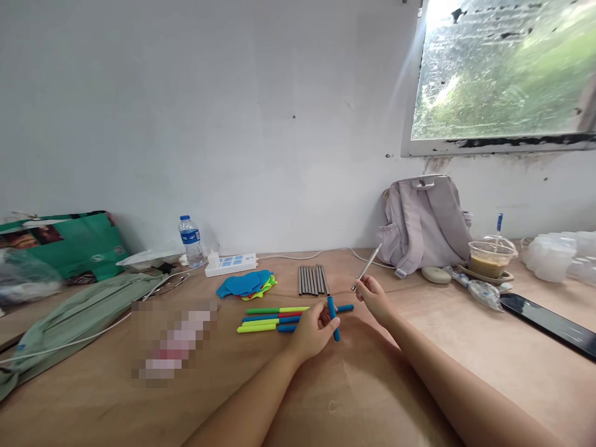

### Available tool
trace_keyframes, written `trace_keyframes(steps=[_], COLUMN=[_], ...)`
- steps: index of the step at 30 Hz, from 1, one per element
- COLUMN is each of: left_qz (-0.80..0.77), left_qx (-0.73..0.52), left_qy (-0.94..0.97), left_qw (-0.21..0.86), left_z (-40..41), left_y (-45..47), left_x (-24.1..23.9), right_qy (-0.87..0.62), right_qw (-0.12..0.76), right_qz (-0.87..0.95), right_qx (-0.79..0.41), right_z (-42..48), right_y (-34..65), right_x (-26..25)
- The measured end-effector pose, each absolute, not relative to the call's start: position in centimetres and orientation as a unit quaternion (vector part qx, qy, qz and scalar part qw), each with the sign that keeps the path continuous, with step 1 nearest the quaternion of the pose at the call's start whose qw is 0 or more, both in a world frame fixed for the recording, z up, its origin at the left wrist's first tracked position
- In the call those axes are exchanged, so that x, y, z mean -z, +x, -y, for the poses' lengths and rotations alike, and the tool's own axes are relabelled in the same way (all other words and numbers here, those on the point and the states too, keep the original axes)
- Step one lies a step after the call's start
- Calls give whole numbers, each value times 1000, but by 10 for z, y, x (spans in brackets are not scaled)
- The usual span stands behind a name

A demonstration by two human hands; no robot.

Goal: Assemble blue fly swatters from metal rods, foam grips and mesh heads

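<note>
My left hand (315, 332) is closed around a short blue tube (333, 320), which stands nearly upright with its top end toward the wall. My right hand (371, 298), to the right and apart from it, pinches a slim silver metal tube (370, 264) that slants up to the right. Beneath and beside my left hand lie several coloured tubes, among them a green one (262, 311) and a yellow one (257, 328); my hand hides part of them. Farther back, several grey metal tubes (310, 280) lie side by side in a row.
Blue and yellow flat pieces (246, 284) are piled left of the metal tubes. Behind them are a power strip (231, 264) and a water bottle (190, 241). At the right stand a backpack (421, 223), a drink cup (490, 257) and a black flat object (552, 323).
</note>
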State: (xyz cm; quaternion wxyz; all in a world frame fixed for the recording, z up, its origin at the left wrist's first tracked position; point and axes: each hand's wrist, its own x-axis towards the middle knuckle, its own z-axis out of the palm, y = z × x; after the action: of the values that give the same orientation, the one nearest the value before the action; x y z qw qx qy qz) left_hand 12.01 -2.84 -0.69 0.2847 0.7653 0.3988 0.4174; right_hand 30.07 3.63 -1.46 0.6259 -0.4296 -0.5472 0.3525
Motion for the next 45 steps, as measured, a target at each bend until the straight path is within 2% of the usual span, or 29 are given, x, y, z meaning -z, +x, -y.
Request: trace_keyframes(steps=[4, 8, 21, 24, 30, 35, 38, 45], left_qz=[-392, -354, -345, -341, -292, -316, -327, -357], left_qx=[-388, -374, -374, -359, -306, -323, -339, -361], left_qy=[795, 817, 824, 836, 883, 866, 854, 833], left_qw=[253, 259, 249, 236, 202, 213, 221, 220], left_z=[31, 33, 29, 31, 42, 45, 42, 33], left_y=[121, 121, 118, 118, 124, 125, 126, 124], left_x=[6, 2, 3, 0, -5, -6, -5, 5], right_qy=[-298, -228, -342, -361, -382, -340, -348, -365], right_qw=[662, 613, 532, 538, 469, 537, 549, 481], right_qz=[545, 590, 739, 728, 774, 747, 736, 766], right_qx=[-419, -473, -234, -222, -189, -196, -188, -223], right_z=[-11, 8, 22, 26, 29, 26, 24, 19], right_y=[289, 275, 272, 270, 268, 268, 267, 260], right_x=[-6, -19, -26, -29, -29, -21, -17, -7])
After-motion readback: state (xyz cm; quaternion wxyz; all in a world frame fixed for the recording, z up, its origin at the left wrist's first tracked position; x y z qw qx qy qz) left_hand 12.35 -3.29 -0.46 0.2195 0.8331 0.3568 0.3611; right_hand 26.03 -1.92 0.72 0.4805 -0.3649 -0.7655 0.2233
